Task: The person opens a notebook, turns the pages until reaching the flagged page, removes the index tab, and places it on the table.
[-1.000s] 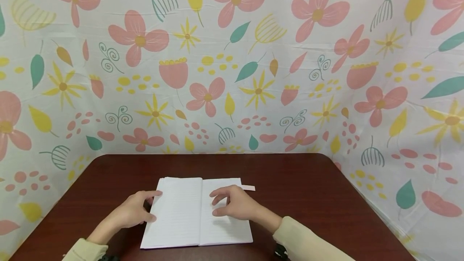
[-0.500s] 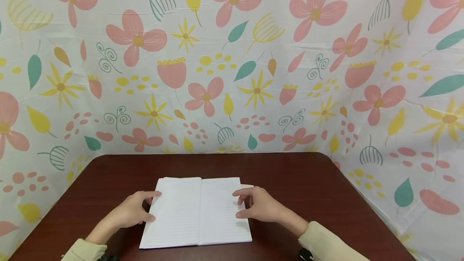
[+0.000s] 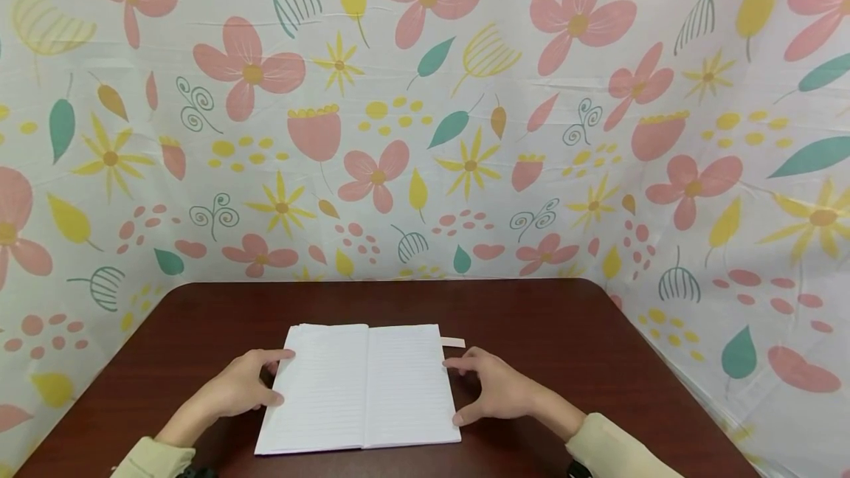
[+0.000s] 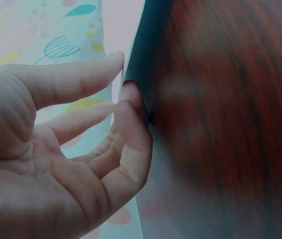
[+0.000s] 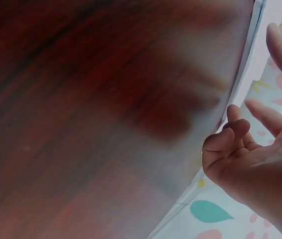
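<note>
An open notebook (image 3: 401,382) with blank ruled pages lies flat on the dark wooden table, and a white paper strip (image 3: 454,342) sticks out past its right edge. My left hand (image 3: 240,384) pinches the notebook's left edge, thumb above the page and curled fingers below, as the left wrist view shows. At the right edge is my right hand (image 3: 499,387), its thumb and index finger spread apart and their tips at the page border. In the right wrist view, the other fingers of the right hand (image 5: 260,149) bend loosely beside the notebook's edge (image 5: 247,59).
The reddish-brown table (image 3: 531,316) extends behind and to both sides of the notebook. A flower-printed cloth (image 3: 425,124) hangs behind the table and along its sides.
My right hand has moved rightward from above the right page to the notebook's right edge, and its thumb and index finger have spread wider. The left hand keeps its hold.
</note>
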